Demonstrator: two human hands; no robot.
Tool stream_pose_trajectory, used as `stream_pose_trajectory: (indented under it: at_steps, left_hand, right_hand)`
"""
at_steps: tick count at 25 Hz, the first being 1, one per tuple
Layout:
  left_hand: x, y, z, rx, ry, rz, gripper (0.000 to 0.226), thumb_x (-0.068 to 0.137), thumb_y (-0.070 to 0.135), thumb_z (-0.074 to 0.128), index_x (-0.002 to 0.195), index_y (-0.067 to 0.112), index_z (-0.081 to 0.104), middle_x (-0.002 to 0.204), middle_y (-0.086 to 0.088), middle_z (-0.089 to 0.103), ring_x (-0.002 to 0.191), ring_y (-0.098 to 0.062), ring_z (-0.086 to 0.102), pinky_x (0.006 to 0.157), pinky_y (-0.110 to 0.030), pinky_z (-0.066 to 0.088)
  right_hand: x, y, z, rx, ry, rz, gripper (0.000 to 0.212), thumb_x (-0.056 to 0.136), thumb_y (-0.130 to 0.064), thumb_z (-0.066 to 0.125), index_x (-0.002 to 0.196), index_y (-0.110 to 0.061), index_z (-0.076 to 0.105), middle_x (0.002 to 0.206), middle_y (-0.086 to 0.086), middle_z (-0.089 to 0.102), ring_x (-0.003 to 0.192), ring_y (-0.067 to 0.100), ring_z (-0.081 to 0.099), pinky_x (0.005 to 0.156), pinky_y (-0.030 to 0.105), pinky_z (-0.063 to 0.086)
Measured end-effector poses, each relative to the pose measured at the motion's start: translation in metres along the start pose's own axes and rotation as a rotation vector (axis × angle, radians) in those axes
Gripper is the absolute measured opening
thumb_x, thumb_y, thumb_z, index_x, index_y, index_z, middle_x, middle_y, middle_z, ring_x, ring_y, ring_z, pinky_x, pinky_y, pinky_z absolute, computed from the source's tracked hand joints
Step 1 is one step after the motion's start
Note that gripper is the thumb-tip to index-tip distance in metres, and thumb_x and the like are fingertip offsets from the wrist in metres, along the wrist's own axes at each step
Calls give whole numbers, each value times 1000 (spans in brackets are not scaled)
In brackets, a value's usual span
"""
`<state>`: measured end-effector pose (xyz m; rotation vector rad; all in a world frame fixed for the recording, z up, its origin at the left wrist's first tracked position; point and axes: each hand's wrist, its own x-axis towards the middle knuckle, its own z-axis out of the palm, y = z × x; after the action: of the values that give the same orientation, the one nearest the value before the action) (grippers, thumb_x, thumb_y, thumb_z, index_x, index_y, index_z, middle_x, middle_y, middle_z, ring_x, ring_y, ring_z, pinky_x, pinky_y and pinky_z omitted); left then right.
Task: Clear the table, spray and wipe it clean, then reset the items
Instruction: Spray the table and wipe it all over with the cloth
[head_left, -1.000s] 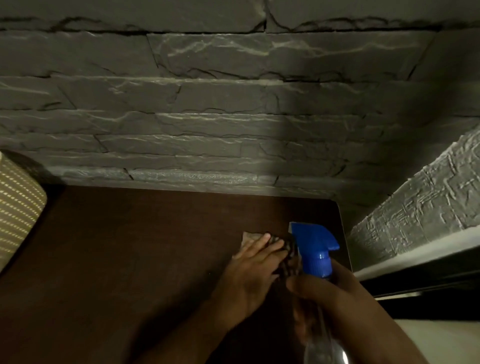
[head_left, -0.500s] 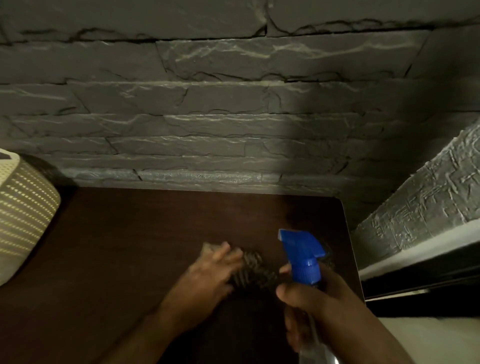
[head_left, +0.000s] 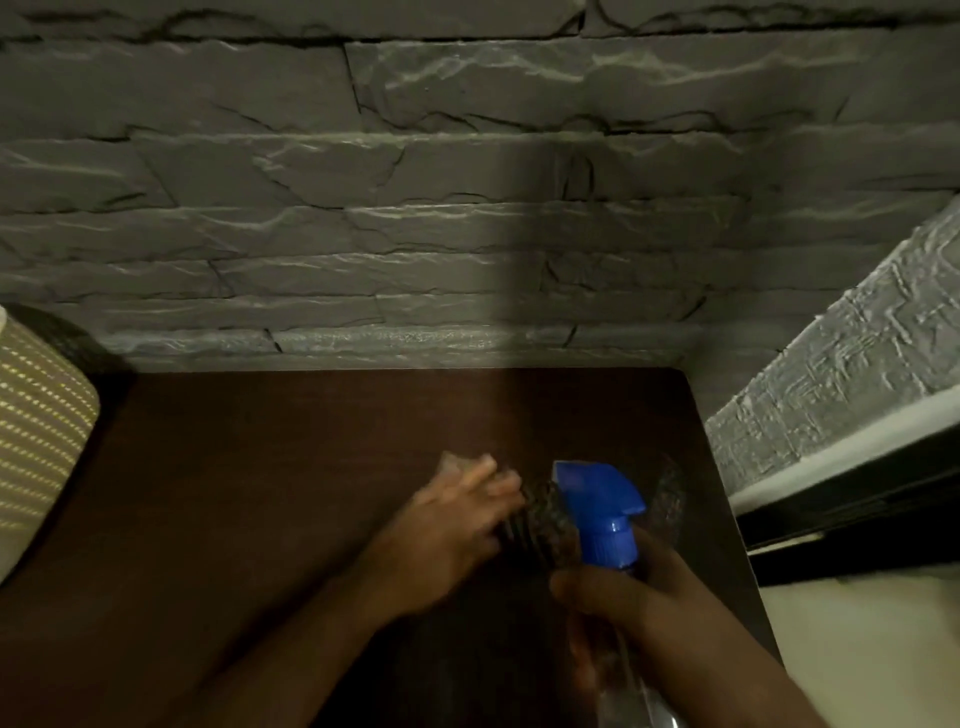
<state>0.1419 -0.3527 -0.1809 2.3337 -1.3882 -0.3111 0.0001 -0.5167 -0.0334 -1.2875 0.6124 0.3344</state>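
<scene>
Your left hand (head_left: 457, 525) presses flat on a cloth (head_left: 540, 519) on the bare dark table (head_left: 260, 493) – wiping underway – while your right hand (head_left: 623, 597) grips the blue-topped spray bottle (head_left: 602, 509); resetting items remains.

A single head-worn wide-angle camera looks forward and steeply down from just above the dark brown wooden desk (head_left: 291, 493), close enough that both forearms enter from the bottom edge. It faces the grey rough stone-block wall (head_left: 467, 208), which fills the upper half. The desk's right edge and far right corner are in view; its left part runs out of frame.
</scene>
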Motion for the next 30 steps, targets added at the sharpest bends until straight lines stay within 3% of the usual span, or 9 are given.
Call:
stream_pose_trajectory:
  at_steps: [5, 7, 9, 12, 14, 18, 23, 27, 30]
  left_hand:
    - [54, -70, -44, -6, 280, -522, 53, 99, 25, 47, 149, 22, 31, 157, 1, 27, 147, -21, 16, 119, -43, 18]
    - [28, -31, -16, -38, 247, -470, 55, 98, 24, 48, 150, 25, 29, 157, 7, 25, 147, -14, 12, 120, -42, 17]
    - [-15, 24, -3, -84, 61, -214, 58, 98, 26, 48, 149, 34, 23, 153, 23, 9, 144, -2, -3, 121, -37, 5]
    - [-37, 4, -17, -42, -79, 60, 57, 97, 30, 49, 147, 41, 23, 151, 28, 2, 141, 3, -10, 121, -39, 2]
    - [-13, -53, -32, -37, 6, -82, 57, 97, 28, 50, 148, 37, 27, 154, 20, 11, 145, -6, 0, 121, -48, 11]
    - [27, -86, -51, -76, 197, -500, 54, 100, 24, 45, 150, 22, 28, 159, -3, 25, 148, -20, 9, 119, -41, 12]
    - [-54, -22, -14, -16, 224, -431, 54, 101, 27, 41, 152, 25, 22, 159, 5, 21, 147, -11, 4, 119, -39, 13]
    - [-46, -64, -42, 21, 235, -671, 54, 101, 25, 42, 151, 18, 25, 160, -3, 21, 148, -25, 9, 118, -46, 12]
    - [-27, -77, -47, -3, 234, -734, 54, 101, 24, 43, 151, 18, 25, 160, -2, 21, 149, -26, 8, 120, -48, 12]
  right_hand:
    - [-5, 8, 19, 22, 245, -65, 18, 77, -10, 68, 93, -10, 57, 53, 3, 57, 50, 20, 56, 54, 34, 49]
    - [-12, 14, 31, 22, 299, -56, 19, 76, -13, 70, 90, -12, 58, 54, 4, 57, 52, 23, 56, 58, 38, 49]
    - [-21, 19, 42, 24, 296, -22, 22, 73, -17, 75, 88, -14, 59, 53, 4, 58, 51, 22, 57, 56, 36, 49]
    - [-30, 26, 51, 59, 250, 33, 25, 76, -10, 73, 95, -14, 59, 49, 2, 58, 45, 17, 56, 50, 31, 48]
    - [-34, 30, 53, 61, 247, 57, 27, 77, -5, 69, 100, -13, 56, 47, 1, 57, 43, 16, 55, 48, 29, 50]
    - [-38, 33, 59, 33, 310, 51, 23, 78, -7, 68, 96, -16, 56, 48, 4, 58, 44, 20, 54, 53, 36, 51]
    - [-49, 42, 71, -51, 220, 153, 30, 75, -12, 74, 95, -26, 56, 66, 3, 65, 49, 12, 60, 54, 28, 51]
    - [-62, 59, 86, -278, 172, 114, 43, 50, -34, 74, 91, -41, 64, 75, 0, 72, 65, 10, 68, 72, 33, 58]
    - [-71, 67, 101, -423, 188, 90, 39, 58, -38, 73, 84, -62, 57, 81, -25, 68, 80, -7, 65, 75, 10, 50]
